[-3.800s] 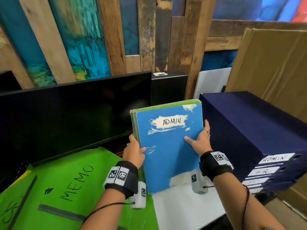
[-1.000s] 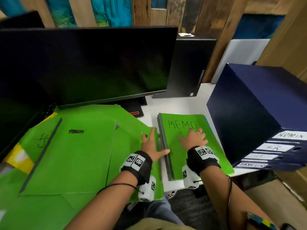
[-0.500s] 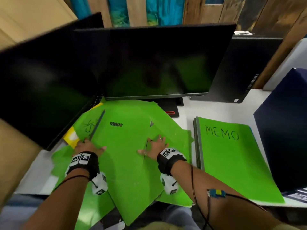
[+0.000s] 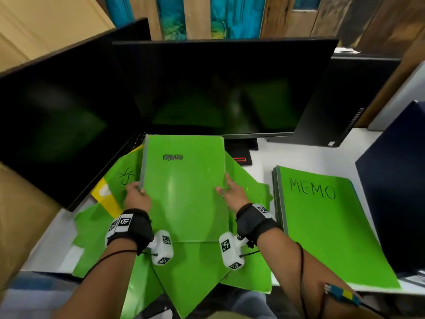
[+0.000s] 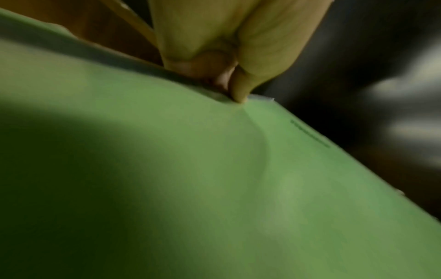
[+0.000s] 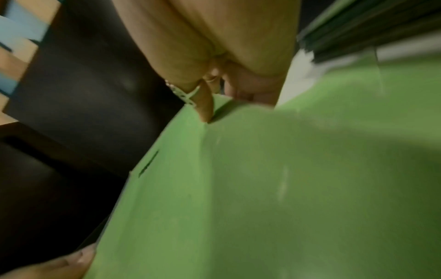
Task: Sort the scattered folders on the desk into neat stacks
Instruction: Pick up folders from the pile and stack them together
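Note:
A green folder [image 4: 186, 187] with a scribbled-out black label is tilted up off the pile, held by both side edges. My left hand [image 4: 135, 196] grips its grey spine edge, thumb on the cover [image 5: 214, 169]. My right hand [image 4: 230, 192] pinches the opposite edge, thumb on top [image 6: 238, 169]. Beneath lie several loose green folders [image 4: 250, 199] and a yellow one [image 4: 103, 196]. To the right sits a neat stack topped by a green "MEMO" folder [image 4: 322, 224].
Two dark monitors [image 4: 218, 88] stand right behind the pile, with a black computer case [image 4: 345, 100] to their right. A navy binder box [image 4: 395, 192] stands at the right edge of the white desk [image 4: 259, 164]. Cardboard [image 4: 20, 203] leans at the left.
Both hands went from lying flat on the scattered green folders to gripping one folder's sides and raising its far end. Earlier, the stack was laid down beside the navy box.

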A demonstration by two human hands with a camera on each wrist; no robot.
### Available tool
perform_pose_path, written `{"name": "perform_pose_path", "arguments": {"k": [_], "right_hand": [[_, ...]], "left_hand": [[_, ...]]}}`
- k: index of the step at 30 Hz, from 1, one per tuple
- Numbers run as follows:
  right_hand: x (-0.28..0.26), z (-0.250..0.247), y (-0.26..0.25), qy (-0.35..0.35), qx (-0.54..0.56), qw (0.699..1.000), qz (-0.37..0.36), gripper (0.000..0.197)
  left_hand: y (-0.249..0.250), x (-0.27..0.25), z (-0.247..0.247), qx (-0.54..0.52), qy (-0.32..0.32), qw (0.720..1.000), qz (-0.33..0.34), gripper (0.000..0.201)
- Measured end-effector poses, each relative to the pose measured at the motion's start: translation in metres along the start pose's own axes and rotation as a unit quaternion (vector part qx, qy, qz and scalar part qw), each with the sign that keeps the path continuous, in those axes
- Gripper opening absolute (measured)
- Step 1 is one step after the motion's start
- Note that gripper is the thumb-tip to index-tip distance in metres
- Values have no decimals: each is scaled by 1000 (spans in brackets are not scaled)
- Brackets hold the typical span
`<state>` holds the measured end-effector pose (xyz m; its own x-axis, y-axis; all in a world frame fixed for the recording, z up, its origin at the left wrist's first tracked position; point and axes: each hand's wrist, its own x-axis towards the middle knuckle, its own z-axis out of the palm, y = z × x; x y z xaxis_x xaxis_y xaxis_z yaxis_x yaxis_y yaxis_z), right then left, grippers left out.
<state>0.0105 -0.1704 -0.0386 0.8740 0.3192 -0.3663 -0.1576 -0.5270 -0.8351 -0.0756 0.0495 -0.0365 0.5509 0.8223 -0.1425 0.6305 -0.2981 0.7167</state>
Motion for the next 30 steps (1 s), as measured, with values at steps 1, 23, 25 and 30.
{"name": "perform_pose_path", "arguments": {"k": [1, 23, 25, 30], "right_hand": [[-2, -11, -1, 28, -34, 999, -4, 70], [-71, -200, 141, 179, -389, 850, 308, 68], [-71, -197, 124, 177, -451, 834, 266, 55], [-48, -155, 66, 152, -410, 899, 15, 41]], "left_hand": [[8, -3, 4, -12, -33, 999, 9, 30], [102, -172, 166, 139, -487, 811, 293, 45], [98, -162, 158, 146, -515, 798, 277, 52], [88, -100, 110, 137, -386, 884, 224, 63]]}}
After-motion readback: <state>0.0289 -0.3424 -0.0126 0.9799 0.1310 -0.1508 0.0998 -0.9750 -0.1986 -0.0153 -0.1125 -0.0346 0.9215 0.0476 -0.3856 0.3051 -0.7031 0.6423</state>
